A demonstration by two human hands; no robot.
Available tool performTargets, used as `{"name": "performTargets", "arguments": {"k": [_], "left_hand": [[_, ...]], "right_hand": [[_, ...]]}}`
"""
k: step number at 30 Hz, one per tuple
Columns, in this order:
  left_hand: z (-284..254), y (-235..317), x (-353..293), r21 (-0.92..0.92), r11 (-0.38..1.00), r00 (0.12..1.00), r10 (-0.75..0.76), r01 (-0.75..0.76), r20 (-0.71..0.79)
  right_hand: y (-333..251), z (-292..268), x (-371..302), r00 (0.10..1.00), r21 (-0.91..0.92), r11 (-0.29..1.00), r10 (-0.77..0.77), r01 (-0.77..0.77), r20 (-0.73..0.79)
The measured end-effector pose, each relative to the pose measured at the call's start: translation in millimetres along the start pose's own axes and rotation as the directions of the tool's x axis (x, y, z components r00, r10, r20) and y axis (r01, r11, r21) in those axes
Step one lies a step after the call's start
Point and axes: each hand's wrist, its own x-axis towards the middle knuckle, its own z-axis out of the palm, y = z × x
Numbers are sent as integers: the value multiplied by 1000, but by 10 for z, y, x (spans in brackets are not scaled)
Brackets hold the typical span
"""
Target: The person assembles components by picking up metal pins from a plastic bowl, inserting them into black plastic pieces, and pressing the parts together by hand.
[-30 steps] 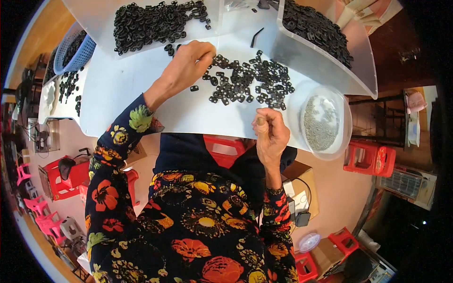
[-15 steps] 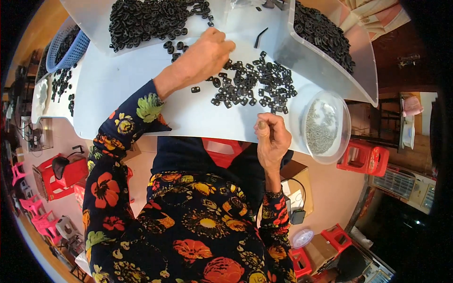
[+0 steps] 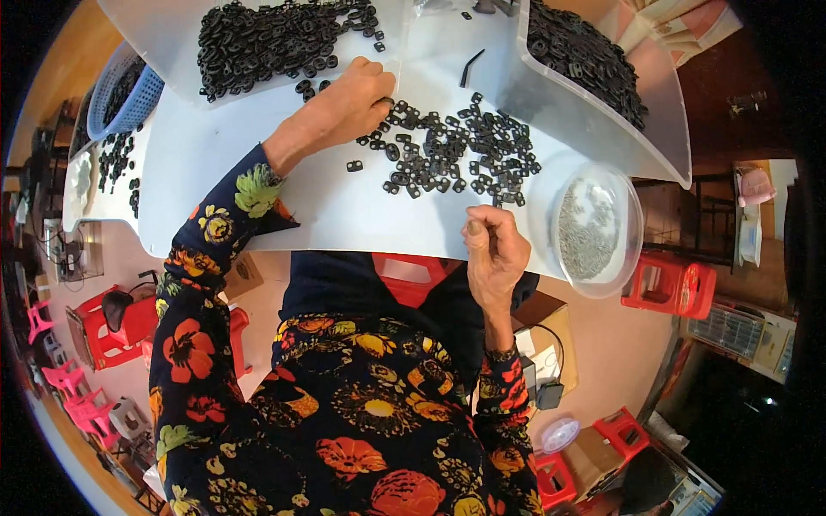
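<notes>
My left hand (image 3: 348, 105) is over the white table (image 3: 215, 189), its fingers curled at the left edge of a loose spread of small black plastic pieces (image 3: 490, 142). Those pieces are rounded, many with two holes. Whatever its fingertips may hold is hidden. Closer to the table's front edge is my right hand (image 3: 496, 254), closed, the thumb pressed against the bent index finger. Anything inside that grip is too small or covered to make out. To its right stands a clear round bowl (image 3: 637, 228) holding many tiny silvery metal pins (image 3: 585, 241).
A translucent tray (image 3: 159, 34) of black pieces sits at the back left, and a deep translucent bin (image 3: 559, 99) of similar pieces at the back right. Between them lies a thin bent black tool (image 3: 470, 69). A blue basket (image 3: 151, 93) stands far left; red stools (image 3: 667, 284) stand below.
My left hand has shifted left and slightly nearer, its fingers now lower beside the spread pieces. My right hand has stayed nearly in place, still closed.
</notes>
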Motion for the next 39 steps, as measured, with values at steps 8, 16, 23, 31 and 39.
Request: {"name": "performTargets", "arguments": {"k": [8, 16, 23, 31, 39], "left_hand": [[-96, 271, -52, -204, 976, 989, 47, -76, -141], [-113, 194, 112, -72, 997, 999, 29, -27, 21], [45, 74, 197, 62, 995, 994, 76, -81, 84], [-173, 567, 104, -462, 851, 967, -245, 251, 74], [177, 1113, -215, -919, 136, 918, -206, 370, 339]], "right_hand": [[-23, -25, 20, 1000, -5, 1000, 5, -5, 5], [-38, -22, 18, 1000, -22, 1000, -13, 13, 10], [-49, -15, 27, 1000, -21, 1000, -6, 7, 9], [-38, -46, 24, 1000, -21, 1000, -18, 18, 14], [-44, 86, 48, 997, 257, 966, -3, 22, -75]]}}
